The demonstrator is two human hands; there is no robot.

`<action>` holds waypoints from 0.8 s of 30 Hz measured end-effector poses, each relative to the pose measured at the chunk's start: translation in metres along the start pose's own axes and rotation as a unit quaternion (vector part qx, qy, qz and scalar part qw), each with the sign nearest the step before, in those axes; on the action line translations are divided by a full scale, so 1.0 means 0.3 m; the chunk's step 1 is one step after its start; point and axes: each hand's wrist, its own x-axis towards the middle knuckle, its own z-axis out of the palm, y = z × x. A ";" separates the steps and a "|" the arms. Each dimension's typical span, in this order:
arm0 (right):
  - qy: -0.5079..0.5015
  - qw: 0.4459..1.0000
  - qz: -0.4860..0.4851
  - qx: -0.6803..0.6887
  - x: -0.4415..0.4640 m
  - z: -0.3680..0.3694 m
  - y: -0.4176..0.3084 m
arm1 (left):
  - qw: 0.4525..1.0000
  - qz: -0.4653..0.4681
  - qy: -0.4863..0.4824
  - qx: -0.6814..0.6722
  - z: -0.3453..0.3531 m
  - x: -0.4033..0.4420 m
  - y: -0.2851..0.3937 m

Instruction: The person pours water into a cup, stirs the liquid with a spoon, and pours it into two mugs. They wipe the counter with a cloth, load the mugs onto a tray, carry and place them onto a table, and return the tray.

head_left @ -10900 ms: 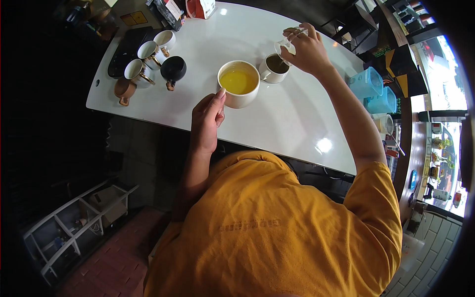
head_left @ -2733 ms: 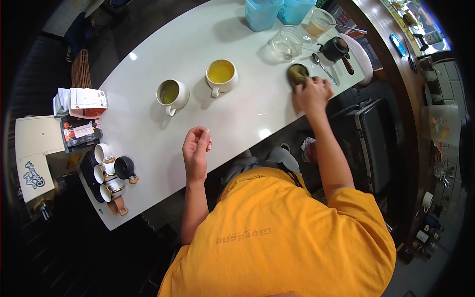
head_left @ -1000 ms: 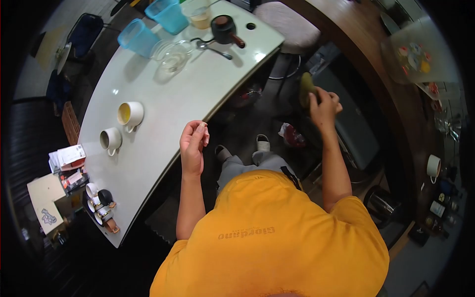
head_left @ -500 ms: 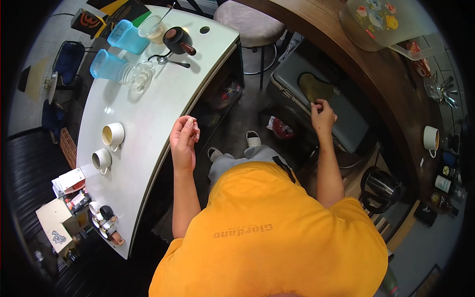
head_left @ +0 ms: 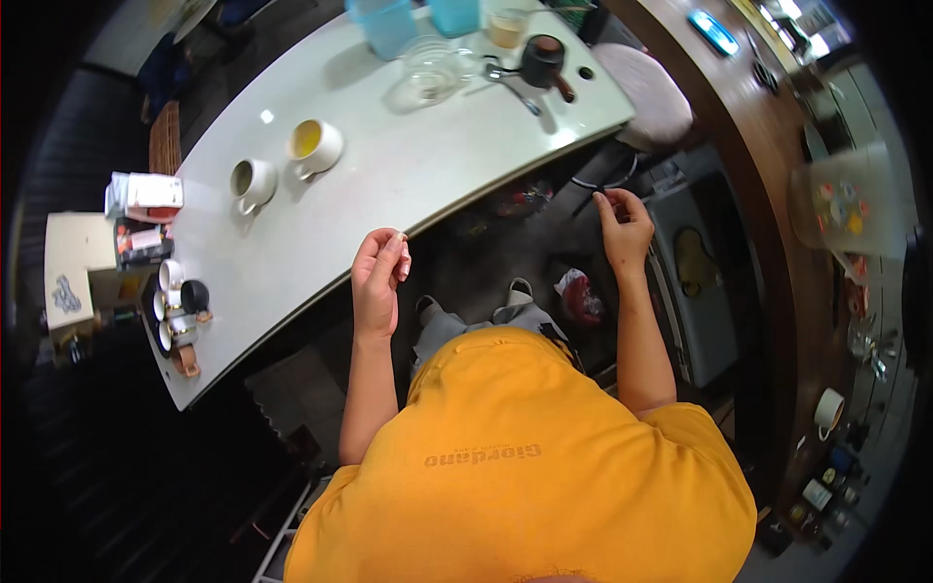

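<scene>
Two white mugs point(head_left: 262, 183) upper left on table point(head_left: 389, 180). Left hand point(head_left: 376, 284), mid-frame: fingers pinched on pink scrap point(head_left: 404, 264), mostly hidden, maybe paper. Blue tubs point(head_left: 381, 29) cut off at top edge. Right hand point(head_left: 627, 233), right of centre: fingers narrow, can't tell if tips meet. Green pad point(head_left: 693, 260) lies on grey case point(head_left: 714, 335), right side; 1 s ago right hand had it.

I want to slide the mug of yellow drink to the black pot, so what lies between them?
In the head view, a clear glass jug and then a spoon lie between the mug and the pot; the tabletop from mug to jug looks bare.
</scene>
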 end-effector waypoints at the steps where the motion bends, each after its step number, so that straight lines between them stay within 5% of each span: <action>1: -0.016 0.999 0.029 0.001 -0.005 0.043 -0.049 | 1.000 0.006 0.007 -0.003 -0.057 -0.008 0.015; 8: -0.128 0.975 0.101 0.154 -0.145 0.441 -0.405 | 0.995 0.039 0.092 -0.012 -0.478 -0.064 0.144; 15: -0.244 0.969 -0.017 0.036 -0.276 0.900 -0.639 | 0.988 0.046 0.147 0.007 -0.845 -0.096 0.235; 24: -0.242 0.969 0.029 -0.032 -0.242 1.174 -0.772 | 0.984 0.047 0.172 0.014 -0.993 -0.096 0.288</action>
